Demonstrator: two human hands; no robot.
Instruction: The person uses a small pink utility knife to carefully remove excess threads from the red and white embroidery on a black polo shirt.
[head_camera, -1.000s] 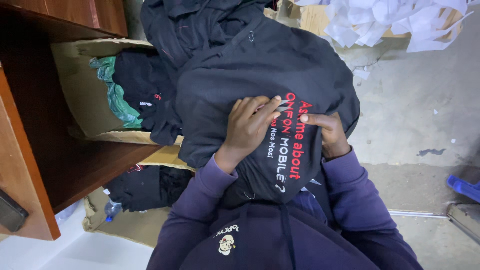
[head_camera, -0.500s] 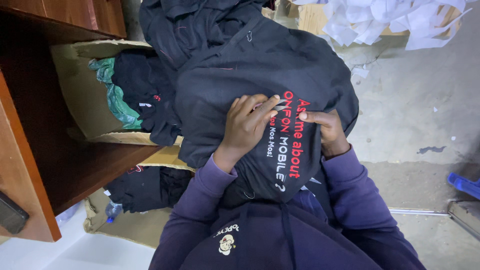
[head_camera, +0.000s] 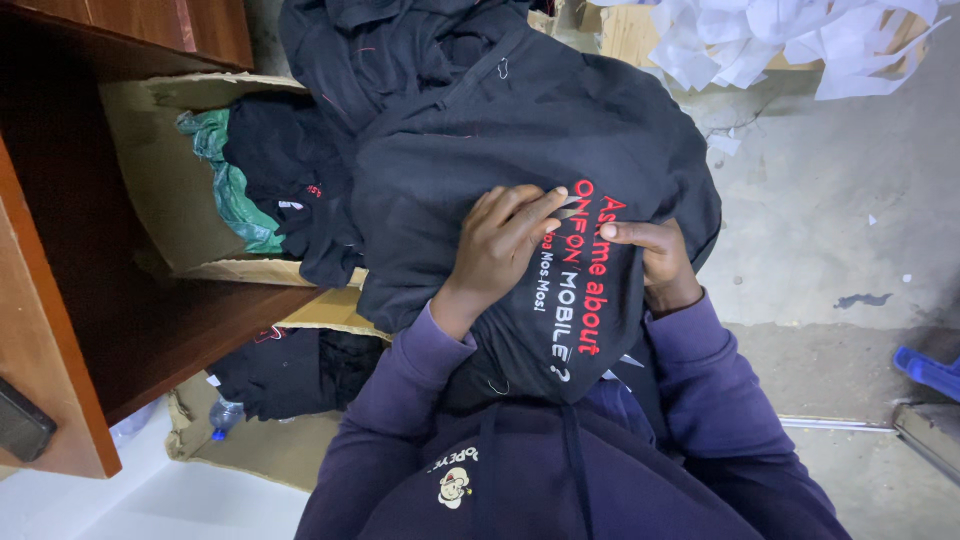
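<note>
Left hand (head_camera: 505, 245), fingers spread, presses flat on a black garment (head_camera: 520, 140); right hand (head_camera: 655, 258) pinches its printed fold beside a cardboard box (head_camera: 150, 180).

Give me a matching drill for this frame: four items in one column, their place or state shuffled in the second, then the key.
Items:
1. left hand
2. right hand
3. green cloth
4. white paper scraps

Places or states:
A. piled at the top right, on the concrete floor
B. spread flat on the black garment, fingers on the stitched lettering
C. tucked in the cardboard box on the wooden shelf, beside dark clothes
D. at the garment's edge, partly hidden under the fabric

Pairs: 1-B, 2-D, 3-C, 4-A
</note>
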